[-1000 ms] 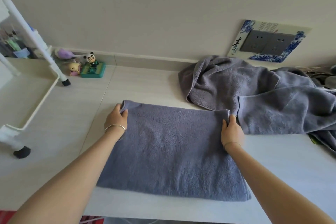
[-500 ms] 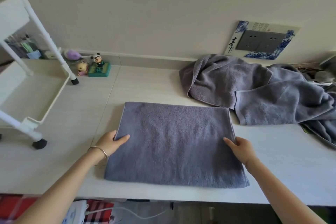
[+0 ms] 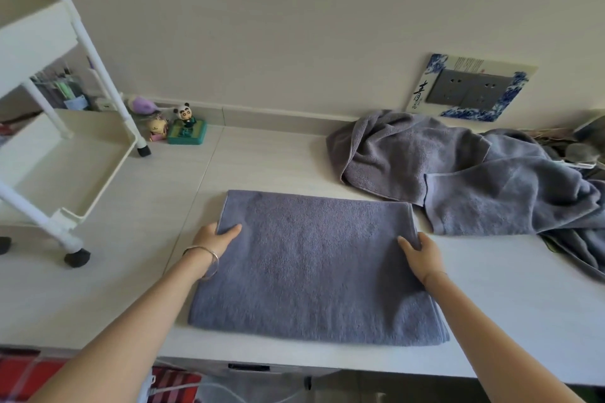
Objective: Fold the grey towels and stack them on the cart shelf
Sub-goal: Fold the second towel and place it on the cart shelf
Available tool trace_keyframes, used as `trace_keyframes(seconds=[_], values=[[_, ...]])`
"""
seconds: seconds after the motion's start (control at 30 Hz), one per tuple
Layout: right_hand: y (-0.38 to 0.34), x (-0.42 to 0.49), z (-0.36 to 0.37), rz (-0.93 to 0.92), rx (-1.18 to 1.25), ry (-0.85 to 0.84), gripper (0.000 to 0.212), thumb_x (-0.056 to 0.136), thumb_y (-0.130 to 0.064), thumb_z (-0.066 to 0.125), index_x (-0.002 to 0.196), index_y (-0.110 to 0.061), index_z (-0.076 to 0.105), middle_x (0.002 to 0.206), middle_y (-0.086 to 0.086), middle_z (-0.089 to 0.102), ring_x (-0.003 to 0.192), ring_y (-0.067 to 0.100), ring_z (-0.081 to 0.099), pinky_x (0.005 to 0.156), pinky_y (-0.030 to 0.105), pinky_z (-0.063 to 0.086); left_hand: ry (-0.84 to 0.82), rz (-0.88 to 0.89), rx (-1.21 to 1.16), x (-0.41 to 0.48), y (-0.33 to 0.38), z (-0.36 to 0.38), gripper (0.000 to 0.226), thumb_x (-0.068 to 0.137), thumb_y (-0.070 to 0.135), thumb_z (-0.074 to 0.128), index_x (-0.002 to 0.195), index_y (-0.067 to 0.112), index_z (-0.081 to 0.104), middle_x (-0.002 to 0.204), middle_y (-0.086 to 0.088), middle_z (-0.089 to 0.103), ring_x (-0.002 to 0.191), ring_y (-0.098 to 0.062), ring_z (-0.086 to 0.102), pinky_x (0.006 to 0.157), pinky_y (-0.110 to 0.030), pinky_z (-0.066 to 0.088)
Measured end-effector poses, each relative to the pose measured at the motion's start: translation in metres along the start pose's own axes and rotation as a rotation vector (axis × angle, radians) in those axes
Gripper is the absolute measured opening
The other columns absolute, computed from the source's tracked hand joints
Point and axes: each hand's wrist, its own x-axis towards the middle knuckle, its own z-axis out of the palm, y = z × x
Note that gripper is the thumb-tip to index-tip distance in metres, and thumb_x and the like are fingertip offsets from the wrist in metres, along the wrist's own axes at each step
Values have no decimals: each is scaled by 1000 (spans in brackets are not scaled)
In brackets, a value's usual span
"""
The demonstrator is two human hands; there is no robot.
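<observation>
Head view, single entry: one folded towel [image 3: 314,265], grey, is laid flat as a rectangle on the white table [image 3: 131,288], near its front edge and about midway between the cart and the heap. The left hand [image 3: 214,239], with a bracelet [image 3: 206,258] on the wrist, is set at the towel's left edge, the thumb laid on top and the other fingers tucked at or under the edge, so a narrow pinch on the cloth is judged. The right hand [image 3: 420,255] is set likewise at the right edge, the thumb on top and the fingers curled round the border. A heap of unfolded towels [image 3: 458,170], also grey, is listed at the back right, just beside the folded one's far corner. The cart shelf [image 3: 65,167], white, is seen at the left, well apart from the folded towel, and no towel is seen on it. A panda figurine [image 3: 185,114] and a wall socket [image 3: 471,88] are noted behind. Progress is judged early: one towel is partly folded, perhaps with another fold due, nothing has been stacked, and the heap is left to be folded and carried to the shelf
</observation>
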Motion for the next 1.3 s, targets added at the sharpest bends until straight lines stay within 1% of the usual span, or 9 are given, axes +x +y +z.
trace_keyframes(seconds=[0.1,0.23,0.4,0.67,0.73,0.9,1.13,1.23,1.3], values=[[5,-8,11,-108,-55,105,16,98,-25,45,97,-9,44,93,22,62,86,42,58,69,42,43,166,305,32,-9,-10,14,16,93,18,55,106,9,57,94,-4,64,87,-24,60,76,-29,43],[5,-10,16,-137,-76,183,20,99,-27,40,98,-8,42,81,24,60,73,42,57,59,37,38,313,412,114,-12,-27,17,16,96,21,51,94,5,50,72,-17,58,67,-37,55,64,-40,43],[-3,-1,20,-77,-126,130,15,97,-24,45,89,-12,40,81,21,58,76,40,57,63,38,40,289,330,144,-3,-21,20,23,94,18,52,113,6,56,96,-11,67,86,-31,62,72,-32,43],[-24,20,10,38,-127,24,34,92,-39,54,100,-6,55,100,15,64,87,32,57,73,33,39,76,-68,7,18,24,5,32,86,41,63,74,12,56,64,0,47,61,-18,45,55,-28,32],[-27,26,12,6,-86,33,29,93,-33,53,100,-6,54,102,16,64,90,32,58,77,36,42,89,-38,-4,27,30,9,30,89,37,60,80,8,58,70,-4,50,68,-20,47,60,-28,33],[-19,26,22,-90,-103,189,18,98,-26,41,102,-9,43,93,22,61,82,42,59,68,42,44,282,377,-98,31,34,27,13,96,18,51,90,9,57,76,1,58,68,-10,52,59,-26,36],[-16,39,31,-65,-138,198,14,97,-23,43,101,-10,44,90,19,60,81,40,58,66,40,42,396,270,103,51,10,40,21,96,20,49,99,3,61,82,-9,62,77,-31,56,65,-29,35],[-16,37,34,-20,-97,216,26,95,-20,46,117,-8,40,111,21,58,95,42,58,73,43,43,424,211,319,47,18,36,25,94,27,51,108,7,57,97,-16,65,83,-35,57,64,-33,37],[-14,27,37,-103,-134,317,45,92,-17,53,131,-3,36,130,21,47,117,41,48,92,46,39,437,174,481,39,21,30,45,91,33,55,129,11,46,120,-16,57,103,-38,54,75,-41,42]])
